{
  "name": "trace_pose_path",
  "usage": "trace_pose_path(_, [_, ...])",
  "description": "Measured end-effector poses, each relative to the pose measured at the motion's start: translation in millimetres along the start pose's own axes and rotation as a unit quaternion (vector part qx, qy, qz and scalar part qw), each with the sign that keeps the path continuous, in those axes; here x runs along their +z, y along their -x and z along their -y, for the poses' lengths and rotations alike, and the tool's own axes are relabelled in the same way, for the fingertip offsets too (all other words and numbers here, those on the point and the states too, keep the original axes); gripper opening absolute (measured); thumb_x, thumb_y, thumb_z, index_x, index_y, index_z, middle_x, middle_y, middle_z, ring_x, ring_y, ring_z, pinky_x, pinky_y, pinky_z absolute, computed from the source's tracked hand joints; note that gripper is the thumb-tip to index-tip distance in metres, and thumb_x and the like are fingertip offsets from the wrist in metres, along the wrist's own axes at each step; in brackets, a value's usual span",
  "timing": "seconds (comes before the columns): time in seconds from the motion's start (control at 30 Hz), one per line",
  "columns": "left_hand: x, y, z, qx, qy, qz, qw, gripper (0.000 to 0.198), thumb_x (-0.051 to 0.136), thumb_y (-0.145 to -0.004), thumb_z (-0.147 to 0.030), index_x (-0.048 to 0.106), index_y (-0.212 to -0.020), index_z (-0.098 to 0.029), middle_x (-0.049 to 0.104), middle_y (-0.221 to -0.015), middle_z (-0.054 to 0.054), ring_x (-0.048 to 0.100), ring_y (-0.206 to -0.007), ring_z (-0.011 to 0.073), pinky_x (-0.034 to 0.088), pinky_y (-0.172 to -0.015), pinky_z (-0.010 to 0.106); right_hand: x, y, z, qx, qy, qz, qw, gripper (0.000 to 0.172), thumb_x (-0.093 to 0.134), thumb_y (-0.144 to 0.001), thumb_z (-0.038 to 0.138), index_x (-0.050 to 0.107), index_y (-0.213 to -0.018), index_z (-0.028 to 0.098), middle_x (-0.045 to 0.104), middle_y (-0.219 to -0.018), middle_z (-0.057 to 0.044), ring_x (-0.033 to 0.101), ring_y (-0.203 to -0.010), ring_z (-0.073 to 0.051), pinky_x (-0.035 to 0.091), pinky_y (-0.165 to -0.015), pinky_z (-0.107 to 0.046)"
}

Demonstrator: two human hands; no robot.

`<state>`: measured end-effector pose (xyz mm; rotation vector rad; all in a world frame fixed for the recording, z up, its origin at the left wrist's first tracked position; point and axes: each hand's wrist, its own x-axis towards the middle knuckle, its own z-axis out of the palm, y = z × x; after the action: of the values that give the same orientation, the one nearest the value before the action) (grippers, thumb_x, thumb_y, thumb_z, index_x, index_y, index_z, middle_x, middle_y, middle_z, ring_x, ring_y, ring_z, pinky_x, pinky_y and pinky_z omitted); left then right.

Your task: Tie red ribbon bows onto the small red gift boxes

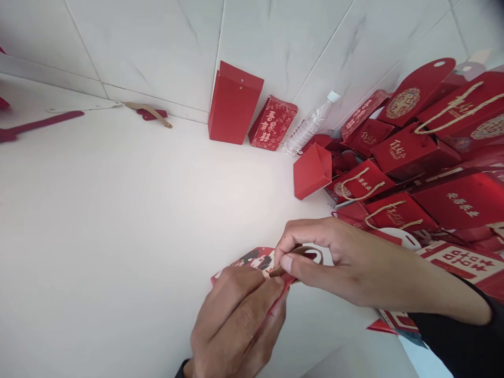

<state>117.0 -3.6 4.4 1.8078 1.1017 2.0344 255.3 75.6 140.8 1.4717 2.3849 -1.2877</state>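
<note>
White worktop [98,220] across most of the view, tiled wall [157,42] behind it at 12 o'clock. From 1 to 3 o'clock, a crowded heap of red bags [433,173], cord handles loose, leaning toward the middle. Just left of the heap, near 1 o'clock, a clear bottle [311,126] on its side.

At 6 o'clock, a flat red card [252,260] low over the worktop, under both hands. Left hand [236,320] closed on the card's near edge. Right hand [334,257] pinched shut, thumb and forefinger on a thin brown strap [305,252] at the card's far edge, possibly threaded through a hole there, though hidden by fingers.

Risks, as a judgement:
- Too sharp a tug on the strap: torn paper at that edge.
- Loose left grip: card sliding or creasing.
- Right forearm swinging toward 3 o'clock: bags toppled, bottle set rolling.
</note>
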Motion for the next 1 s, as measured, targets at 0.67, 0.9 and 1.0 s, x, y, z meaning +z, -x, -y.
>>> trace_pose_path(0.67, [-1.6,-0.9,1.9,0.005,-0.023,0.021,1.000,0.025,0.071,-0.077,0.007,0.069,-0.097,-0.007,0.073,-0.090,0.007,0.067,-0.080,0.0152,0.060,-0.063,0.029,-3.8,0.0,-2.4,-0.017,0.020,0.012,1.000,0.015,0.059,-0.100,0.029,0.073,-0.096,0.027,0.075,-0.093,0.009,0.065,-0.082,-0.010,0.045,-0.065,-0.018])
trace_pose_path(0.9, [2.3,-1.1,4.1,-0.001,-0.028,0.007,1.000,0.026,0.072,-0.075,0.008,0.070,-0.096,-0.007,0.072,-0.088,0.006,0.067,-0.079,0.0147,0.058,-0.060,0.027,-5.4,-1.7,-3.2,-0.030,0.018,0.021,0.999,0.015,0.059,-0.100,0.030,0.073,-0.096,0.026,0.074,-0.091,0.008,0.064,-0.081,-0.010,0.046,-0.068,-0.018])
trace_pose_path(1.0, [2.1,0.1,1.7,-0.014,-0.026,0.002,1.000,0.028,0.072,-0.074,0.009,0.070,-0.096,-0.009,0.072,-0.088,0.005,0.067,-0.079,0.0149,0.057,-0.059,0.027,-6.4,-3.4,-3.2,-0.042,0.015,0.026,0.999,0.014,0.061,-0.099,0.028,0.074,-0.096,0.025,0.074,-0.093,0.008,0.065,-0.082,-0.009,0.047,-0.072,-0.016])
